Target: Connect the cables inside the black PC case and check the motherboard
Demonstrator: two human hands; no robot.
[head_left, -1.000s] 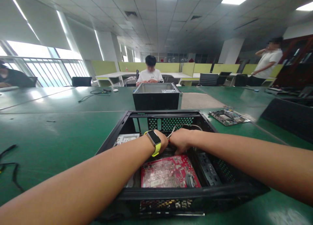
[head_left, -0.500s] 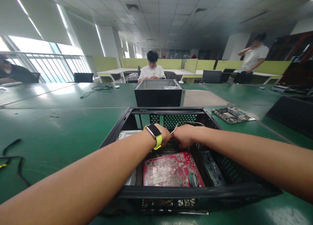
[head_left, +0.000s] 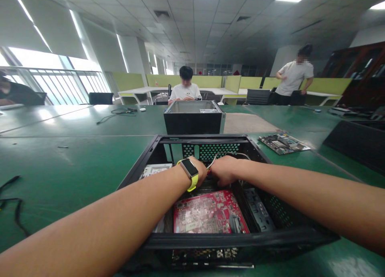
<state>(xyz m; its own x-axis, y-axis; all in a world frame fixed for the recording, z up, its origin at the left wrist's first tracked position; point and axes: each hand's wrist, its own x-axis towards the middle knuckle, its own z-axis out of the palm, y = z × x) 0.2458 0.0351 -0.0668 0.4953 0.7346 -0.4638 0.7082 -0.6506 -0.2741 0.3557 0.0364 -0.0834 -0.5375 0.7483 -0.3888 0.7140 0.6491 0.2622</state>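
Case [head_left: 240, 241] lies open side up, lower centre, likely for reach from above. Left hand [head_left: 200, 171] and right hand [head_left: 223, 170] curl beside thin wires [head_left: 212, 162], mid-frame; fingertips hidden, can't tell if pinching. Red board [head_left: 207, 212] sits nearer the bottom.

Left forearm [head_left: 111, 220] bare, lower left of frame; right forearm [head_left: 303, 188] bare, right side. Left wrist, near centre, wears a rounded-rectangular smartwatch [head_left: 189, 168]: glossy black screen, silver-grey case edge, plain lime-yellow band [head_left: 193, 184]. Left hand [head_left: 200, 171] and right hand [head_left: 224, 171] bare, fingertips hidden.
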